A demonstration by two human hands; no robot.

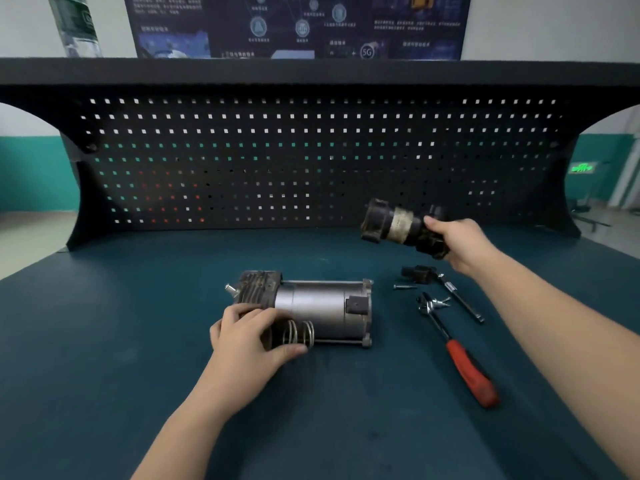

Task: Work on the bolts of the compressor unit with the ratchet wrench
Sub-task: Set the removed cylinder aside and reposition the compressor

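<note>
Two hands are at work over a dark teal bench. The left hand rests on the near left end of the compressor unit, fingers curled over the finned black head and thumb pressed beside two coil springs at the unit's front edge. The unit lies on its side at the bench's centre, its silver cylindrical body pointing toward 3 o'clock.

The right hand is raised at about 1 o'clock from the unit, clear of the bench, and grasps one end of a black cylindrical part with a pale, worn band round its middle — the part's free end points toward 9 o'clock.

Nobody holds the ratchet wrench: it lies on the bench at about 4 o'clock from the unit, chrome head nearer the unit, red handle running toward 5 o'clock. Just beyond its head lies a slim chrome extension bar, with a small black piece at its far end. A loose bolt lies just beside that black piece, and a few more small screws sit touching the wrench head.

A black pegboard stands at 12 o'clock behind the bench, with a dark blue poster on the wall above it.
</note>
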